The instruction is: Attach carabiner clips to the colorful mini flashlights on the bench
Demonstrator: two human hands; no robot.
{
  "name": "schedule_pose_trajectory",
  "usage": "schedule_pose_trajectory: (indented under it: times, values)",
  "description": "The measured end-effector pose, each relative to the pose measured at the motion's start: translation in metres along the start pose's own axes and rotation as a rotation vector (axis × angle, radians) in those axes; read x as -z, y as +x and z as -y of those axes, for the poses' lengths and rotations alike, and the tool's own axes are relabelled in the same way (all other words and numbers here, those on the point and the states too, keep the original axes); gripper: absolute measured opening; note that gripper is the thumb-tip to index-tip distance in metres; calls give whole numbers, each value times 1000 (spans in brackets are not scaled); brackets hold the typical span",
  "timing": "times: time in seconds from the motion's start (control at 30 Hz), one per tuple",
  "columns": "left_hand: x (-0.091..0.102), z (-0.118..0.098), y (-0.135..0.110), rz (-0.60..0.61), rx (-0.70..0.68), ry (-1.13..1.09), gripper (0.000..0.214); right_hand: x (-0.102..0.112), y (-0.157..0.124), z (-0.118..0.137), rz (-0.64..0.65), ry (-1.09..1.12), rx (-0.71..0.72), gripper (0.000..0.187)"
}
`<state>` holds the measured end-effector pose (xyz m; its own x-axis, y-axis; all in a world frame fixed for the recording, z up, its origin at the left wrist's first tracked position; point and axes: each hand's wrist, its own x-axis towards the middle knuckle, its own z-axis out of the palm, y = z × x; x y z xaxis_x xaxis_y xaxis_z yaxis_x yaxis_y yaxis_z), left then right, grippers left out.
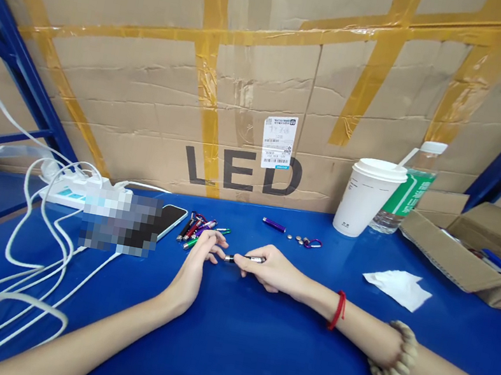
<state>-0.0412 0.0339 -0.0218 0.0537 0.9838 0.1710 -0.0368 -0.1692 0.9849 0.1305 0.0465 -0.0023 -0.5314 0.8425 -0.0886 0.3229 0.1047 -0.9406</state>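
Note:
My right hand [272, 269] pinches a small black flashlight [245, 259] with a silver end and a pale label, held level just above the blue table. Its silver end points at the fingertips of my left hand [199, 262]. That hand is open, resting on its edge with the fingers apart and slightly bent; whether a fingertip touches the flashlight I cannot tell. Behind it lies a pile of similar small tubes [195, 227] in black, red, purple and green. Farther back are a purple tube [273, 224], several silver button cells [298, 239] and a purple carabiner clip [313, 244].
At the left are a white power strip [66, 190], a phone [171, 220] and tangled white cables [37, 269]. A lidded paper cup [365, 198], a bottle [406, 199], a tissue [400, 287] and an open carton [475, 259] stand or lie right. A large cardboard box [159, 100] forms the back.

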Motion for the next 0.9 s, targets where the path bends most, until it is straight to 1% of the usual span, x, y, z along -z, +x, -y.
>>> schedule_pose_trajectory:
  times: [0.27,0.47,0.57,0.7,0.83,0.9]
  values:
    - [-1,-3,-2,-33,-31,2,26,0,2,-2,2,-40,14,49]
    - [-1,-4,-3,-13,-33,27,27,0,1,-1,14,-6,8,48]
    - [-1,-5,-3,-21,-46,83,24,0,1,-1,8,0,-14,48]
    - [-2,-8,-3,-40,-61,194,19,-1,1,-2,-10,11,-9,47]
    - [-3,-13,-5,-2,-72,233,28,-2,0,-1,-30,6,-2,48]
    - [-4,-15,-6,34,-78,251,26,-3,0,-1,-37,15,-1,49]
